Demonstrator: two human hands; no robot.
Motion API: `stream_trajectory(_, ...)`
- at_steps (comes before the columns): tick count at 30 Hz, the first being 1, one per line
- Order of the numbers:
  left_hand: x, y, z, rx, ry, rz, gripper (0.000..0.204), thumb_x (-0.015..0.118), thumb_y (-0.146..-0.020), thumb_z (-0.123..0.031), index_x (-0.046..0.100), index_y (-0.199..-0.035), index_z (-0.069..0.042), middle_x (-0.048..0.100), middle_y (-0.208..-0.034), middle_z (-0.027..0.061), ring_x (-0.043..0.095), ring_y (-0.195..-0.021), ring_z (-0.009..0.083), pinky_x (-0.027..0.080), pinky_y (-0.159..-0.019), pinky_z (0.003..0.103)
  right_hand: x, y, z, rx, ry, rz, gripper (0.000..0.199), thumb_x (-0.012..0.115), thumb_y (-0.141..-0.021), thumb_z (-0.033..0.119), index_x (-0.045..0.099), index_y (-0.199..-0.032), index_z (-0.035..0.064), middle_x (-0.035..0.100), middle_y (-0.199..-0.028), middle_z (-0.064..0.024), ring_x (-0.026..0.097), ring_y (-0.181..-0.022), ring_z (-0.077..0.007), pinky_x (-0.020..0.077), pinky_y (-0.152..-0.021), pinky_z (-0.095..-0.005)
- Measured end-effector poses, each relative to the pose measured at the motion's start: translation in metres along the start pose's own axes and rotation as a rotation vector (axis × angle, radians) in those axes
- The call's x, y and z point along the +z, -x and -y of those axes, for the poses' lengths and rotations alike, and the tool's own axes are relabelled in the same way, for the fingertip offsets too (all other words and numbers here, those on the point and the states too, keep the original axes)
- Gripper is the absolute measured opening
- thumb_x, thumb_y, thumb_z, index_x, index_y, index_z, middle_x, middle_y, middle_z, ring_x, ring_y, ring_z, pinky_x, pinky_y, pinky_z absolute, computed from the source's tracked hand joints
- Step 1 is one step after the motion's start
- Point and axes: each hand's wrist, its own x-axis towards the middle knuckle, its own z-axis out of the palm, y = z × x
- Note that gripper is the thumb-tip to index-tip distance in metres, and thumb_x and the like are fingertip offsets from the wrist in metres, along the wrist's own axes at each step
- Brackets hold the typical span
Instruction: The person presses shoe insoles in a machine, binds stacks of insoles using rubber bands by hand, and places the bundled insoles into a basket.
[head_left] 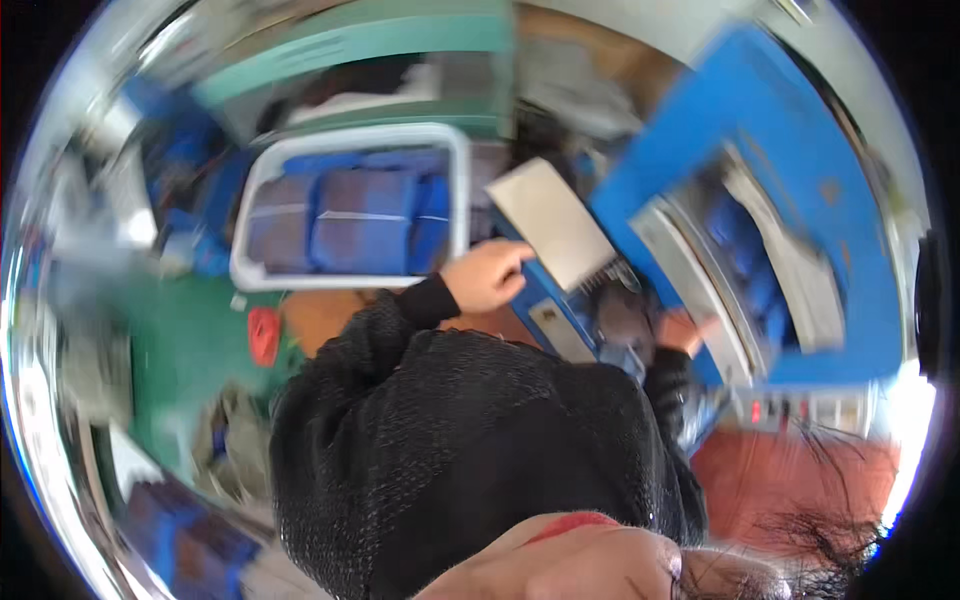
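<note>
My left hand [487, 277] is at the middle, its fingers curled beside the left edge of a cream rectangular panel [553, 222]. Whether it touches the panel, or has something small between the fingers, I cannot make out. My right hand [683, 330] is blurred by motion and lies against a long pale bar [700, 290] on a blue machine [830, 200]. Its fingers do not show clearly. Inside the machine's opening, dark blue material [745, 245] sits between the bar and a second pale strip [790, 250].
A white plastic crate [462, 190] holds folded blue and brown bundles tied with light bands. Behind it stands a green frame [350, 45]. On the green floor [175, 330] lie a red object [264, 335] and a crumpled grey-green cloth [235, 440]. More blue bundles [190, 540] lie lower left.
</note>
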Motion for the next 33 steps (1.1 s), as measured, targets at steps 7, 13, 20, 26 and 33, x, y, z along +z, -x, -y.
stream_trajectory(7,0.019,-0.145,-0.048,0.217,0.342,0.031,0.052,0.067,-0.087,-0.019,0.045,-0.13,0.0,0.054,-0.123,0.0175,0.054,-0.113,0.0301,0.043,-0.097,0.039,0.073,0.094,-0.067,-0.221,0.226,-0.75,0.06,0.052,-0.089,0.063,0.054,-0.105,0.0052,0.057,-0.096,-0.0059,0.051,-0.08,-0.0201,0.0427,-0.07,-0.0344)
stream_trajectory(13,0.05,-0.212,-0.078,-0.127,0.581,0.356,0.075,0.069,-0.086,-0.031,0.035,-0.136,0.013,0.049,-0.131,0.0292,0.052,-0.119,0.0299,0.043,-0.098,0.034,0.096,0.158,-0.114,-0.239,0.337,-0.726,0.052,0.057,-0.088,0.057,0.05,-0.118,0.0152,0.057,-0.105,-0.0035,0.055,-0.087,-0.0212,0.0449,-0.074,-0.0372)
stream_trajectory(20,0.065,-0.241,-0.087,-0.437,0.902,0.713,0.014,0.06,-0.091,-0.021,0.058,-0.094,-0.008,0.06,-0.102,0.002,0.055,-0.098,0.0116,0.041,-0.089,0.028,0.104,0.196,-0.135,-0.222,0.326,-0.658,0.064,0.061,-0.083,0.061,0.049,-0.128,0.0176,0.061,-0.113,-0.0017,0.061,-0.091,-0.0232,0.0484,-0.081,-0.0414)
stream_trajectory(26,0.061,-0.236,-0.088,-0.501,1.004,0.734,0.015,0.059,-0.092,-0.021,0.059,-0.098,-0.007,0.061,-0.106,0.0049,0.056,-0.098,0.0153,0.043,-0.091,0.031,0.167,0.208,-0.113,0.081,0.555,-0.63,0.071,0.058,-0.09,0.053,0.039,-0.141,0.0067,0.048,-0.138,-0.0111,0.056,-0.113,-0.0278,0.0462,-0.094,-0.0407)
stream_trajectory(33,0.054,-0.221,-0.095,-0.586,1.005,0.607,0.023,0.06,-0.09,-0.025,0.058,-0.102,-0.005,0.058,-0.112,0.0083,0.053,-0.103,0.0184,0.042,-0.093,0.033,0.296,0.223,0.047,0.065,1.207,-0.744,0.037,0.056,-0.095,0.018,0.054,-0.123,-0.0054,0.065,-0.109,-0.0138,0.064,-0.1,-0.0208,0.0509,-0.088,-0.0317)
